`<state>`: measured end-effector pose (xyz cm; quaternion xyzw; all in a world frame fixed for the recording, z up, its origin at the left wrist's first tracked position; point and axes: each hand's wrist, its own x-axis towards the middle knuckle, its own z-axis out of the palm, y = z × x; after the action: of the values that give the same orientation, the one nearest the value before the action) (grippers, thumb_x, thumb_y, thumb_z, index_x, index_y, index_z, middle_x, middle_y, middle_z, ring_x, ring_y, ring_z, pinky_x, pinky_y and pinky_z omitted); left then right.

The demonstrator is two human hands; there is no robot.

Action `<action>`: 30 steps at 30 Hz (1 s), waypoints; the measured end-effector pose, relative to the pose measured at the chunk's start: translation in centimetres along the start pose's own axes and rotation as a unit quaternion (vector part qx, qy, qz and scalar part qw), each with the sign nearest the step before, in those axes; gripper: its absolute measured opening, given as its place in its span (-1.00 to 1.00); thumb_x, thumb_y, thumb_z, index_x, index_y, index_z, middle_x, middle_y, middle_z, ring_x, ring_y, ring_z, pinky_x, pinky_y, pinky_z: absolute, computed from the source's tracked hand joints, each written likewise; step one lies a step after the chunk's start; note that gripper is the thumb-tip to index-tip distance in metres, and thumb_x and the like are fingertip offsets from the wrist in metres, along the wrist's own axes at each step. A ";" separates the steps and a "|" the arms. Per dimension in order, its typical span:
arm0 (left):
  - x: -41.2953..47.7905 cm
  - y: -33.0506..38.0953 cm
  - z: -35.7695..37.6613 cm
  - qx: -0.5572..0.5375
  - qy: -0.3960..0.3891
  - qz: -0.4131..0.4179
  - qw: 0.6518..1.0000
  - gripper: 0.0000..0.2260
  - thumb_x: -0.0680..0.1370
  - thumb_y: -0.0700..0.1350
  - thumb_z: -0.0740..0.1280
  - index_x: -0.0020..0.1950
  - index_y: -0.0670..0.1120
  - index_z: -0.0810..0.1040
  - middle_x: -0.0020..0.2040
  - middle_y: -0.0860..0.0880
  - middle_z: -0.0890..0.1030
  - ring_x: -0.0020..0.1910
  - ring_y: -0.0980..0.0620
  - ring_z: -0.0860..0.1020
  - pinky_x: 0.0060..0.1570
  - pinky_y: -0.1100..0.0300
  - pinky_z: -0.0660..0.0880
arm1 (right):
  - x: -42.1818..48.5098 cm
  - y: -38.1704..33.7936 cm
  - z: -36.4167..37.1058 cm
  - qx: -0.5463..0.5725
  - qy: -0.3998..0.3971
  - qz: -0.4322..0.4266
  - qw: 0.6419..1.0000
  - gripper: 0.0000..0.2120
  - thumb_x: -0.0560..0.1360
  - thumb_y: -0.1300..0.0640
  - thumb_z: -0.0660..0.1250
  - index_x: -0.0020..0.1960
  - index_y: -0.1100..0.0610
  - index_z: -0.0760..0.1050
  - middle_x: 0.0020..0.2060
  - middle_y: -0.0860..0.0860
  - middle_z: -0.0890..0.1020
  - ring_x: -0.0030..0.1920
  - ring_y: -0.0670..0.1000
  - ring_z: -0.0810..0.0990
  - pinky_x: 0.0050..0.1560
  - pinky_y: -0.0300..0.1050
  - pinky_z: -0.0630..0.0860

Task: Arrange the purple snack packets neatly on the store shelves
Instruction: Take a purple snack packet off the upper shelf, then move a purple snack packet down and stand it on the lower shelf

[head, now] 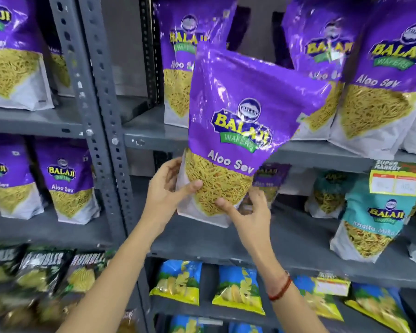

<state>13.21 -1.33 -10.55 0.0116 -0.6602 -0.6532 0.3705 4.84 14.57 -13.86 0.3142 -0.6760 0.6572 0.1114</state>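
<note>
Both hands hold one purple snack packet [245,131] in the air in front of the grey metal shelves [298,152]. The packet is upright but tilted, with its top leaning to the right. Its lower part, white with the yellow snack picture, is between the two hands.

The left hand [171,191] grips the lower left edge of the packet. Its thumb [192,186] lies across the front of the packet and the other fingers go behind the left edge, so the hand is closed around this corner. The right hand [247,207] takes the lower right part of the packet. Its thumb [222,203] presses on the front, near the bottom, and the other fingers are curled behind and beside the right edge. How firmly these fingers touch the back, I cannot tell. A red thread bracelet [281,288] is on the right wrist.

Behind the held packet, other purple packets [380,75] stand on the shelf above the hands. To the right of the held packet, a teal packet [375,219] stands on the lower shelf. To the left of the held packet rises a perforated upright post [94,111].
</note>
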 end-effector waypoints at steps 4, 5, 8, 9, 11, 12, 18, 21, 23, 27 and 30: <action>-1.1 -3.7 -2.2 0.030 -0.028 -0.081 0.996 -0.44 0.11 0.14 0.59 0.08 0.15 0.56 -0.02 0.21 0.69 -0.01 0.21 0.63 -0.13 0.38 0.54 | -2.2 4.3 1.5 -0.019 -0.038 0.043 0.998 -0.59 0.21 -0.15 0.51 -0.02 -0.01 0.55 -0.12 0.10 0.51 -0.15 -0.37 0.44 -0.19 -0.57 0.33; -1.2 -4.6 -2.8 0.041 -0.031 -0.098 0.994 -0.42 0.09 0.14 0.59 0.08 0.13 0.57 -0.04 0.21 0.70 -0.02 0.21 0.64 -0.13 0.37 0.55 | -2.5 5.4 1.9 -0.029 -0.046 0.050 0.997 -0.57 0.20 -0.16 0.52 -0.01 -0.01 0.55 -0.13 0.10 0.51 -0.14 -0.36 0.44 -0.19 -0.57 0.33; -1.0 -7.4 -4.3 0.073 -0.044 -0.141 0.986 -0.42 0.07 0.07 0.61 0.05 0.09 0.58 -0.06 0.19 0.71 -0.03 0.20 0.64 -0.10 0.36 0.55 | -3.0 8.6 2.7 -0.054 -0.067 0.071 0.994 -0.51 0.16 -0.27 0.49 -0.01 -0.08 0.51 -0.17 -0.04 0.46 -0.15 -0.34 0.43 -0.17 -0.56 0.32; -0.8 -8.2 -4.7 0.090 -0.051 -0.148 0.984 -0.44 0.09 0.03 0.60 0.06 0.08 0.58 -0.07 0.19 0.71 -0.02 0.19 0.64 -0.09 0.36 0.55 | -2.9 9.5 3.0 -0.061 -0.073 0.077 0.993 -0.51 0.16 -0.29 0.48 0.00 -0.12 0.49 -0.17 -0.10 0.44 -0.13 -0.32 0.43 -0.16 -0.56 0.33; -0.1 -10.0 -5.3 0.127 -0.056 -0.160 0.977 -0.43 0.13 -0.06 0.60 0.11 0.00 0.56 -0.02 0.09 0.70 0.03 0.10 0.63 0.01 0.29 0.55 | -2.5 11.4 3.4 -0.077 -0.088 0.083 0.990 -0.50 0.15 -0.29 0.49 0.01 -0.13 0.49 -0.16 -0.15 0.44 -0.09 -0.32 0.44 -0.13 -0.58 0.32; 0.3 -10.9 -5.5 0.146 -0.055 -0.166 0.974 -0.40 0.14 -0.12 0.60 0.16 -0.07 0.54 0.05 0.02 0.68 0.06 0.04 0.62 0.09 0.21 0.53 | -2.1 12.3 3.6 -0.088 -0.098 0.085 0.988 -0.47 0.14 -0.30 0.50 0.02 -0.10 0.50 -0.16 -0.13 0.46 -0.08 -0.34 0.44 -0.14 -0.59 0.32; 2.8 -15.4 -5.7 0.210 -0.053 -0.167 0.962 -0.42 0.17 -0.24 0.61 0.12 -0.07 0.50 0.06 -0.06 0.63 -0.03 0.23 0.59 -0.06 0.48 0.49 | 0.8 16.7 4.4 -0.160 -0.153 0.079 0.972 -0.41 0.16 -0.18 0.57 0.07 0.09 0.52 -0.06 0.07 0.57 -0.01 -0.07 0.48 -0.11 -0.38 0.32; 3.6 -17.5 -5.2 0.222 -0.044 -0.164 0.960 -0.46 0.19 -0.27 0.59 0.10 -0.09 0.50 0.05 -0.07 0.63 -0.02 0.07 0.60 -0.08 0.48 0.49 | 2.3 18.2 4.7 -0.166 -0.167 0.100 0.967 -0.39 0.18 -0.15 0.57 0.13 0.05 0.50 -0.04 0.06 0.57 -0.01 -0.03 0.49 -0.07 -0.27 0.37; 3.9 -18.8 -5.0 0.225 -0.037 -0.171 0.959 -0.48 0.22 -0.28 0.58 0.12 -0.13 0.50 0.05 -0.09 0.63 0.01 -0.01 0.61 -0.02 0.35 0.53 | 3.1 19.2 4.8 -0.174 -0.195 0.133 0.956 -0.28 0.19 -0.15 0.57 0.27 0.02 0.44 0.03 0.04 0.56 0.04 -0.06 0.48 0.03 -0.19 0.42; 3.9 -20.7 -4.5 0.267 -0.028 -0.195 0.944 -0.48 0.27 -0.21 0.56 0.18 -0.19 0.49 0.11 -0.18 0.63 -0.01 -0.02 0.59 0.04 0.12 0.52 | 4.0 20.7 4.8 -0.213 -0.251 0.214 0.920 -0.17 0.29 -0.06 0.55 0.45 0.04 0.26 0.09 0.15 0.63 0.12 0.15 0.58 0.10 -0.04 0.51; 4.1 -20.9 -4.0 0.302 -0.024 -0.217 0.928 -0.50 0.30 -0.13 0.55 0.17 -0.17 0.49 0.14 -0.17 0.63 0.03 -0.02 0.60 0.03 0.15 0.50 | 4.3 20.7 4.7 -0.240 -0.277 0.223 0.903 -0.17 0.37 -0.06 0.49 0.49 0.07 0.13 0.08 0.19 0.64 0.09 0.23 0.60 0.10 0.06 0.54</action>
<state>2.46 -9.87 -27.30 0.2504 -0.8166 -0.4871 0.1823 -9.14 7.58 -28.92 0.2886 -0.8694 0.3687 -0.1577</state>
